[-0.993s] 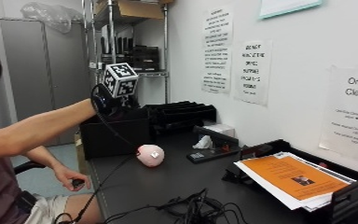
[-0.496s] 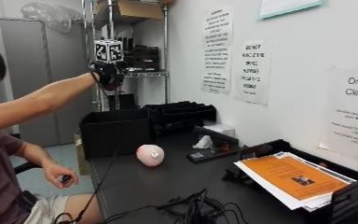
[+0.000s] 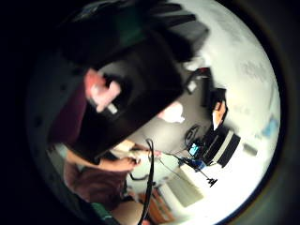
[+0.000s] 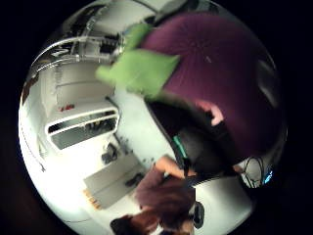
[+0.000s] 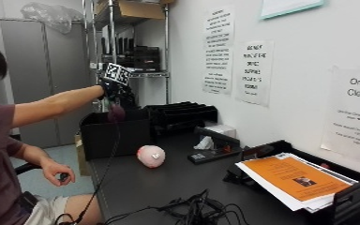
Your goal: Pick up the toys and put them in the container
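Down from where it was half a second ago, the right hand (image 5: 116, 90) now hangs just above the bin (image 5: 114, 136) at the end of a straight arm. A purple toy (image 5: 116, 113) sits right under the hand, over the bin's open top. The outside view does not show whether the hand holds the toy or is clear of it. In the thumb-side palm view the purple toy (image 4: 225, 63) fills much of the picture, so it is close to the palm, and it has a green part (image 4: 142, 72) at one end. The little-finger-side view looks down into the bin (image 3: 145, 75), where something pink (image 3: 101, 91) lies against the dark inside.

A pink toy (image 5: 151, 156) lies on the table (image 5: 136, 187), just in front of the bin and apart from it. It also shows in the little-finger-side view (image 3: 172, 113), outside the bin wall.

The left hand (image 5: 57, 170) is bare and held low beside the person's lap, off the table, with its fingers curled in. What it holds, if anything, is too small to tell.

Behind the bin stand stacked black trays (image 5: 183, 114) against the wall. Beyond the pink toy lies a black stapler (image 5: 216, 149). A paper tray (image 5: 355, 197) near the table's end holds sheets with an orange one (image 5: 295, 177) on top. Loose cables (image 5: 192, 212) lie bunched on the near part of the table.
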{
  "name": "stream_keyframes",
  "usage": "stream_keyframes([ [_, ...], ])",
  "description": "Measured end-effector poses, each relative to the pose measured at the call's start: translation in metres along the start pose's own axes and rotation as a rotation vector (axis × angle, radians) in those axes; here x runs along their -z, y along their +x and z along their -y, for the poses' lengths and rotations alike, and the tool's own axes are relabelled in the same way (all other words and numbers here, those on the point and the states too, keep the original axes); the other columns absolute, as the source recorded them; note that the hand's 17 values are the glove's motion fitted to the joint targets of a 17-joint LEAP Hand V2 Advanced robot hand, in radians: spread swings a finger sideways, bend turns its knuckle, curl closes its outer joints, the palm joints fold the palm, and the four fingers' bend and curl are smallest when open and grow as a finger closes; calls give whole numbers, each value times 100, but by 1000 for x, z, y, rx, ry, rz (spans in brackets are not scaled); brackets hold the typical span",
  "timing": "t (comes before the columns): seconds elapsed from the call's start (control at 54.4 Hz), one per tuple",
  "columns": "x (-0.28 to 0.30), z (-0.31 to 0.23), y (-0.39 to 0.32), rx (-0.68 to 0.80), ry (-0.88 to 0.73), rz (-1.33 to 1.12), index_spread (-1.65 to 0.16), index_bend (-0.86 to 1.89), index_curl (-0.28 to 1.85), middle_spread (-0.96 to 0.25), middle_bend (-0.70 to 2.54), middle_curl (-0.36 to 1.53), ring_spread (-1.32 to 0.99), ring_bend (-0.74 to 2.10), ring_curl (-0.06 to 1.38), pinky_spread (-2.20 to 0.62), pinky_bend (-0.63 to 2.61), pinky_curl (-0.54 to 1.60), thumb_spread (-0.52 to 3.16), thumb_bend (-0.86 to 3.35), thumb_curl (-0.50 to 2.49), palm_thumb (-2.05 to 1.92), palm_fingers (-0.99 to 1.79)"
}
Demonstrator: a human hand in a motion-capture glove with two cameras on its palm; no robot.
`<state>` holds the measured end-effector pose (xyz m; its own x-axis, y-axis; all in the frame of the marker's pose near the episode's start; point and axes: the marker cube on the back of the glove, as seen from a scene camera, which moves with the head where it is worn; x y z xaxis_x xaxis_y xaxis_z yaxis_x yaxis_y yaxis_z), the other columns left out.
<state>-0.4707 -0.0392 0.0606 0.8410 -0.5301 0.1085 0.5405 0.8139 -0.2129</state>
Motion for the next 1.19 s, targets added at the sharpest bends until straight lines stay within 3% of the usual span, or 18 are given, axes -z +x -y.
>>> stream_keyframes([
  [0.018, -2, 2, 1, -10, -6, 14, -33, -2, 99, -26, 34, 87, -27, 94, 67, -25, 137, 62, 74, -12, 87, 39, -79],
  [0.055, -3, 4, 4, -30, 3, 31, -29, -4, 89, -18, 19, 80, -20, 75, 62, -18, 135, 58, 82, -11, 82, 30, -84],
  [0.165, 0, -10, 24, 68, -8, -83, -18, -7, 65, -2, 4, 64, -7, 46, 48, -5, 127, 53, 99, -7, 69, 16, -70],
  [0.331, 12, -24, 45, 41, 40, -58, -12, -4, 43, 8, 4, 47, 3, 34, 41, 4, 111, 46, 114, -3, 57, 10, -55],
  [0.386, 16, -25, 49, -43, 99, -27, -11, -3, 37, 9, 5, 43, 5, 32, 40, 5, 108, 44, 116, -2, 54, 9, -53],
  [0.515, 26, -33, 60, -102, 68, -96, -10, -1, 28, 11, 6, 35, 7, 29, 39, 7, 102, 41, 121, -2, 49, 9, -47],
  [0.79, 47, -92, 161, -243, 86, -67, -11, 2, 17, 10, 12, 28, 6, 25, 38, 7, 90, 36, 127, -1, 42, 10, -34],
  [0.993, -22, -82, 229, -325, -20, -67, -11, 3, 14, 8, 13, 27, 5, 23, 39, 6, 85, 35, 130, -1, 39, 13, -32],
  [1.195, -132, -40, 274, -358, -168, -13, -12, 4, 12, 8, 12, 25, 4, 20, 38, 6, 84, 34, 130, 0, 38, 20, -32],
])
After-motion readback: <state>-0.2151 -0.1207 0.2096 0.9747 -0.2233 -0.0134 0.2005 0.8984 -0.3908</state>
